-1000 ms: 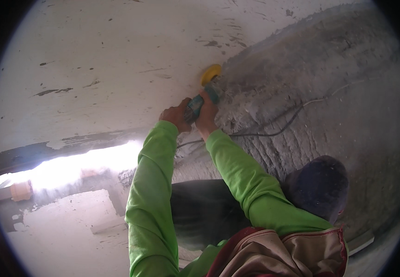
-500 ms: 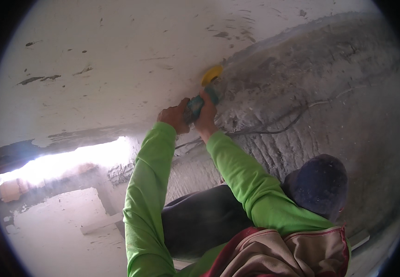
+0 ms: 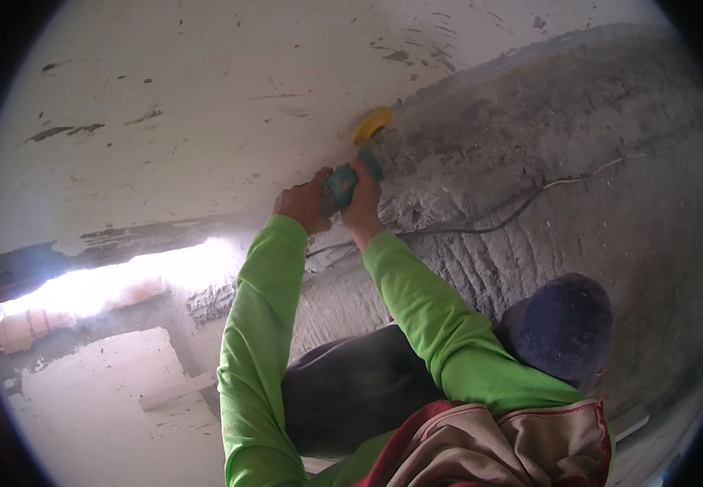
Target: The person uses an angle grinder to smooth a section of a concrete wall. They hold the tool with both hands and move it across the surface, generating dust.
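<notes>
Both of my hands hold a teal angle grinder with a yellow disc. My left hand wraps around the rear of its body. Closer to the disc, my right hand grips the body from the right side. The disc is tilted, at the line where a smooth whitish surface meets rough grey concrete. Whether its edge touches the surface cannot be made out. My fingers cover much of the tool. Bright green sleeves cover my forearms.
A dark cord crosses the concrete to the right of my hands. Glaring light fills a long opening at left. A dusty, rounded dark blue shape, perhaps a cap, is beside my right arm. Beige cloth with red trim lies at the bottom.
The yellow disc has tipped slightly and shows more of its face. Both hands keep the same grip, nearly in place. The view has shifted a little.
</notes>
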Motion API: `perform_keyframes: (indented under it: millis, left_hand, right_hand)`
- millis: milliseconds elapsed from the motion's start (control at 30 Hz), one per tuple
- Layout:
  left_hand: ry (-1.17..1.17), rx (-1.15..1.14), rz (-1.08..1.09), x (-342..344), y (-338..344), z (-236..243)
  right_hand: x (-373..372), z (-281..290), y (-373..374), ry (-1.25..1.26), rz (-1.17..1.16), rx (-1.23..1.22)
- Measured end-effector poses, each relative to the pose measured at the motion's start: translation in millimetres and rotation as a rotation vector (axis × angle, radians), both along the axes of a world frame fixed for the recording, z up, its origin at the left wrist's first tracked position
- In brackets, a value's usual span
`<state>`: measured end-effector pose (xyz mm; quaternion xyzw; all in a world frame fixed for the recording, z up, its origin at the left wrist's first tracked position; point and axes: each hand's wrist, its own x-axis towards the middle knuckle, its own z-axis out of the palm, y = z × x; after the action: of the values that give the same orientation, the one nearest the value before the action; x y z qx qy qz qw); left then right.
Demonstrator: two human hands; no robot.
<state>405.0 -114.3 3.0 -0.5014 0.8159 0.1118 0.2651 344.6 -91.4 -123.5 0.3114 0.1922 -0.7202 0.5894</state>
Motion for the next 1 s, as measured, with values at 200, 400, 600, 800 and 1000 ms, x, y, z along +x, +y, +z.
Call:
perform_keyframes:
  millis: [200, 400, 600, 800, 1000]
  left_hand:
    - [-0.027, 0.018, 0.022, 8.5, 0.2, -2.7]
    - [0.008, 0.021, -0.031, 5.2, -6.3, -9.0]
    - [-0.075, 0.009, -0.047, -20.0, -8.1, -9.7]
    - [-0.079, 0.002, -0.031, -7.9, -3.0, -3.5]
    - [-0.074, -0.029, -0.125, -28.4, -9.9, -5.0]
  right_hand:
    - [11.8, -14.2, -2.7, -0.051, 0.015, -0.038]
    - [1.2, -14.4, -1.6, -0.055, -0.003, -0.045]
    - [-21.4, -11.1, -1.1, -0.137, 0.004, -0.035]
    - [2.3, -18.4, 0.3, -0.172, -0.021, -0.122]
    - [-21.6, -17.3, -5.2, -0.171, -0.03, -0.078]
